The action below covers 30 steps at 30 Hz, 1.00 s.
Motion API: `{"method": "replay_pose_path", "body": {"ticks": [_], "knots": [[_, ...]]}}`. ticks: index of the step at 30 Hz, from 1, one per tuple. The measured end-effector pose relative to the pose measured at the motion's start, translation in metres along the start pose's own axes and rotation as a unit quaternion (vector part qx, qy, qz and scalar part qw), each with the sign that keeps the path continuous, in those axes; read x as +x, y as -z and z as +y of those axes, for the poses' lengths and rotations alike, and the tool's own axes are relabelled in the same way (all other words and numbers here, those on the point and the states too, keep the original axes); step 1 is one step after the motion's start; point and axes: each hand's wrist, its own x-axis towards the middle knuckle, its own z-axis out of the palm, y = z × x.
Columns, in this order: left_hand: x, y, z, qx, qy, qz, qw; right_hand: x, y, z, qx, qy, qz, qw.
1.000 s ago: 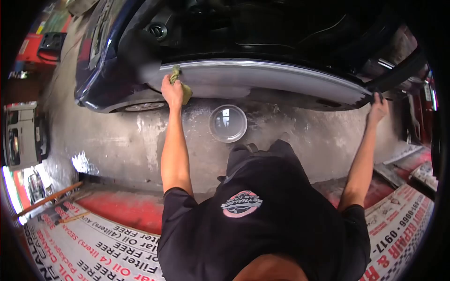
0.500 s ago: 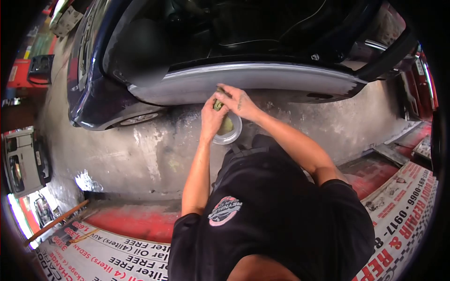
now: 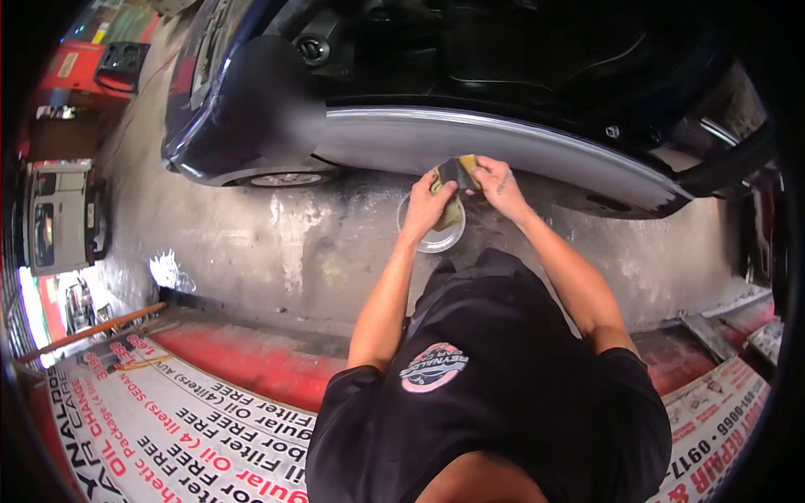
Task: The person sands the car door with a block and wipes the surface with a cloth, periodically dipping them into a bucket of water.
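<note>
Between my hands is a bent piece of sandpaper, dark grey on one face with yellowish parts showing at its edges. My left hand pinches its left side, thumb on the dark face. The fingers of my right hand grip the yellowish right end. Just below, a clear plastic tub is partly hidden by my left hand, and something yellow-green shows over its opening. Beyond my fingertips is the car door, its surface dull grey.
The dark blue car spans the far side, its window opening showing the dark interior. Stained concrete floor lies beneath. Printed banners and a red ledge are behind me. A pale vehicle stands at far left.
My hands have moved apart, and the sandpaper bunched between them now shows its dark face. The camera view has shifted, so hands and tub appear further right.
</note>
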Motion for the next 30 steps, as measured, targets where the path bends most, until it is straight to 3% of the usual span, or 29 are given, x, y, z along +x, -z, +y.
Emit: {"method": "replay_pose_path", "body": {"ticks": [2,5,7,9,10,12,15,18,20,22,23,25,27,30], "knots": [[-0.001,0.003,-0.004,-0.150,0.027,-0.002,0.988,-0.001,-0.004,-0.009,-0.015,0.012,0.032,0.999],[-0.006,0.000,0.000,-0.239,0.067,0.013,0.969,0.002,-0.010,-0.014,-0.063,-0.007,0.045,0.997],[-0.007,-0.008,0.009,-0.248,0.087,0.037,0.964,0.008,-0.015,-0.001,-0.047,-0.001,0.040,0.998],[-0.008,-0.008,0.008,-0.255,0.102,0.057,0.960,0.011,-0.026,-0.004,-0.059,-0.057,0.051,0.995],[-0.006,-0.006,-0.001,-0.288,0.135,0.089,0.944,0.009,-0.032,-0.002,-0.073,0.040,0.034,0.996],[-0.001,-0.007,-0.013,-0.374,0.160,0.128,0.905,0.002,-0.038,0.011,-0.092,0.027,-0.005,0.995],[-0.003,-0.001,-0.021,-0.484,0.159,0.098,0.855,-0.013,-0.037,0.015,-0.164,0.043,-0.088,0.982],[-0.002,0.002,-0.010,-0.484,0.162,0.051,0.858,-0.031,-0.044,0.018,-0.122,0.018,-0.096,0.988],[-0.002,-0.001,0.002,-0.475,0.156,0.027,0.866,-0.030,-0.032,0.008,-0.313,0.040,-0.060,0.947],[0.003,0.000,-0.001,-0.444,0.133,-0.012,0.886,-0.035,-0.017,-0.004,-0.269,0.037,-0.011,0.962],[0.019,-0.001,-0.025,-0.390,0.043,0.015,0.919,-0.039,-0.009,-0.011,-0.219,0.038,0.027,0.975],[0.026,0.007,-0.014,-0.398,0.060,0.119,0.908,-0.045,0.016,-0.029,-0.264,0.011,0.082,0.961],[0.029,0.015,-0.004,-0.436,0.060,0.105,0.892,-0.056,0.048,-0.045,-0.281,-0.022,0.112,0.953],[0.024,0.009,-0.003,-0.366,0.038,0.124,0.922,-0.068,0.091,-0.074,-0.330,0.088,0.165,0.925]]}}
